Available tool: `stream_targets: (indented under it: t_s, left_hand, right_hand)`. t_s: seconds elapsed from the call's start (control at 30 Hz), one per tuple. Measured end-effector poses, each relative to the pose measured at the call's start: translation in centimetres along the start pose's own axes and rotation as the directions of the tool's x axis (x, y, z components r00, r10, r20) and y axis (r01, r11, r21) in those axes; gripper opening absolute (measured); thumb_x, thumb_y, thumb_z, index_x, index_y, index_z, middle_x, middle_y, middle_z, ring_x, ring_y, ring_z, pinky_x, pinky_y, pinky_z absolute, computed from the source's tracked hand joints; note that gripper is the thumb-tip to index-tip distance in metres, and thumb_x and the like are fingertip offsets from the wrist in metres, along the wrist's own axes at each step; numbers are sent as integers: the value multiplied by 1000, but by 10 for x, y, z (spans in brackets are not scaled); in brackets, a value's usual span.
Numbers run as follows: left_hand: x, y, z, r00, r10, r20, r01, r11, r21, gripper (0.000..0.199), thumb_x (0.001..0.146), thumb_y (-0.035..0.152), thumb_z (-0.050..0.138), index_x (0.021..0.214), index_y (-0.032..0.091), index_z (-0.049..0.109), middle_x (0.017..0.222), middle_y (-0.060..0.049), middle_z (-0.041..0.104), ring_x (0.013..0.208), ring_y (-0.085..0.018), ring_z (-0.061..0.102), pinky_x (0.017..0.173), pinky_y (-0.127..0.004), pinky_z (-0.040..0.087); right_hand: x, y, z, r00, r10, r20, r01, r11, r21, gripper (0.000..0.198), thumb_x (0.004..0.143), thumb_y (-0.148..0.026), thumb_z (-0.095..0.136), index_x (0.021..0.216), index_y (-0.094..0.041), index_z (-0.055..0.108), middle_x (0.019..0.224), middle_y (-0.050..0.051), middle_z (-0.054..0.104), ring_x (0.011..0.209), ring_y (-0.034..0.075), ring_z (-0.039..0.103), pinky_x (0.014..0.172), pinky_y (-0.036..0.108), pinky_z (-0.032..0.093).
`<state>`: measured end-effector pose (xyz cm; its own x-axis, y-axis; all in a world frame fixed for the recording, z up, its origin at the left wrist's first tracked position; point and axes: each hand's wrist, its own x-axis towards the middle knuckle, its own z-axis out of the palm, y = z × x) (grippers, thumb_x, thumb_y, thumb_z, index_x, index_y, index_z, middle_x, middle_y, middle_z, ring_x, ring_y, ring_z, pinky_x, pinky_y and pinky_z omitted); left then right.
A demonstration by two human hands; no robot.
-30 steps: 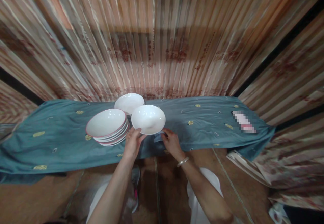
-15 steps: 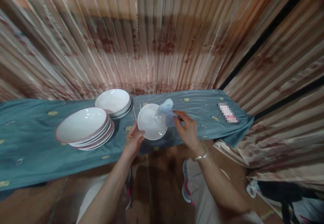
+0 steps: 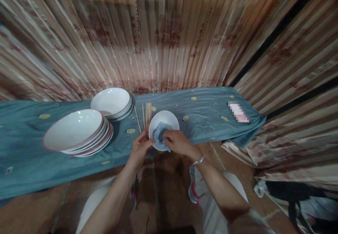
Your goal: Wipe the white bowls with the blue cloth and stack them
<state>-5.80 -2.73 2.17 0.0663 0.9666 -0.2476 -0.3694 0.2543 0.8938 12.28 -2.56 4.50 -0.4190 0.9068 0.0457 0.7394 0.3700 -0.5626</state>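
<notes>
From my end: left hand [image 3: 141, 144] has the white bowl [image 3: 172, 119] by its near-left side, thumb at the rim, other fingers mostly out of sight. Right hand [image 3: 181, 142] is inside the bowl, fingers bunched on a blue cloth [image 3: 157, 134]; I can't see the fingertips well enough to judge the pinch. Bowl is tilted toward the camera, over the near edge of the surface [image 3: 206, 131]. Can't tell if its base touches or hangs free.

Risks as I judge them:

1. Bowl drop. Only the left hand grips it, and glazed ware looks slick. A hard push from the right could twist it out of that hold. With the edge so close, I'd expect it to reach the floor [image 3: 171, 188].

2. Cloth snag. One corner hangs over the near rim; if it catches under the right hand, it could drag the bowl round.

3. Chopsticks [image 3: 148, 112] lie just beyond the left hand, near ends hidden. A knuckle or the bowl's base could roll them.

4. Red-rimmed stack [image 3: 75, 130] sits off to the left, top bowl tilted and out of line. Bump from the left elbow or a tug on the fabric cover could slide it. White stack [image 3: 111, 102] behind looks steadier.
</notes>
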Motion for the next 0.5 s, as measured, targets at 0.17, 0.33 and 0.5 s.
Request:
stream_targets:
  t_s: [0.17, 0.33, 0.5]
  left_hand:
    - [7, -2, -5, 992, 122, -14, -122, 992, 31, 67, 46, 28, 89, 111, 19, 74, 118, -11, 73, 116, -32, 64, 93, -39, 53]
    - [8, 1, -7, 991, 123, -61, -121, 992, 26, 73, 43, 32, 91, 113, 19, 74, 121, -11, 72, 121, -34, 60, 93, -40, 54]
    - [5, 1, -4, 996, 46, -73, -46, 999, 0, 84, 43, 35, 91, 122, 18, 69, 119, -12, 73, 107, -32, 67, 74, -34, 58]
  right_hand:
    - [-20, 10, -26, 983, -65, 172, -4, 926, 377, 29, 81, -14, 47, 77, -18, 76, 66, -4, 71, 57, 12, 60, 57, 20, 43]
    - [-39, 22, -47, 987, 155, -47, -146, 977, 154, 25, 77, -18, 51, 62, -20, 70, 56, -2, 65, 54, 12, 56, 56, 21, 38]
    - [-46, 28, -71, 800, 280, -530, -194, 958, 212, 30, 82, -25, 47, 86, -18, 76, 79, 4, 74, 71, 19, 66, 69, 28, 47]
